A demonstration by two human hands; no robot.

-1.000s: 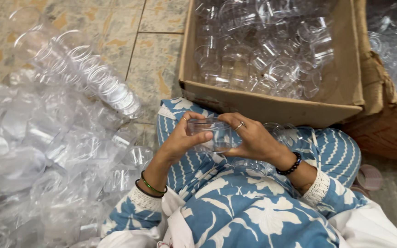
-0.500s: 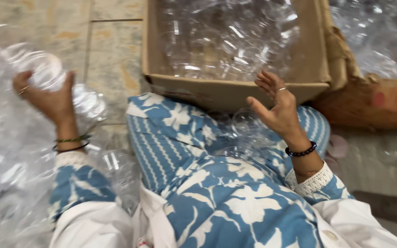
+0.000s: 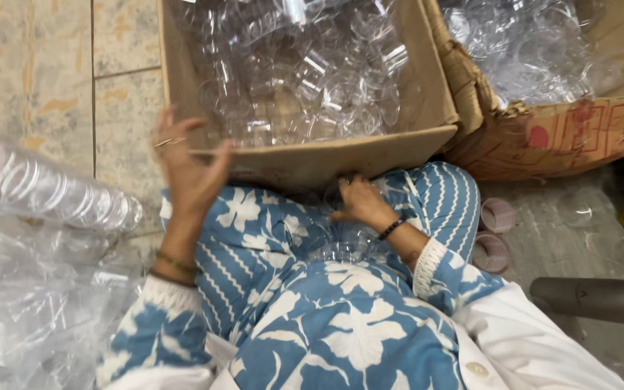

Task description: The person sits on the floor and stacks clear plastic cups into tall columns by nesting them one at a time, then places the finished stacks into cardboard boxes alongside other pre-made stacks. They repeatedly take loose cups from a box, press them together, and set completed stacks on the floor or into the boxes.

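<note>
My left hand (image 3: 185, 170) is back from the side, empty, while my right hand (image 3: 359, 202) drops onto the clear cups (image 3: 341, 242) in my lap.

Tiled floor (image 3: 52, 50), 2 cardboard boxes (image 3: 326, 162) of clear cups, stacked cup sleeves (image 3: 45, 191), plastic wrapping (image 3: 30, 303)

Left hand (image 3: 185, 170) open beside cardboard box (image 3: 341, 162), right hand (image 3: 359, 202) on clear cups (image 3: 337, 242) in lap

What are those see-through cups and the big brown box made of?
The cups look like thin clear plastic: glossy, see-through, with bright glints on their rims. It could be glass, but the light, loose pile suggests plastic. The box looks like brown cardboard: matt, with a raw, slightly bent edge. The stacked cups on the floor show the same shiny clear look.
</note>
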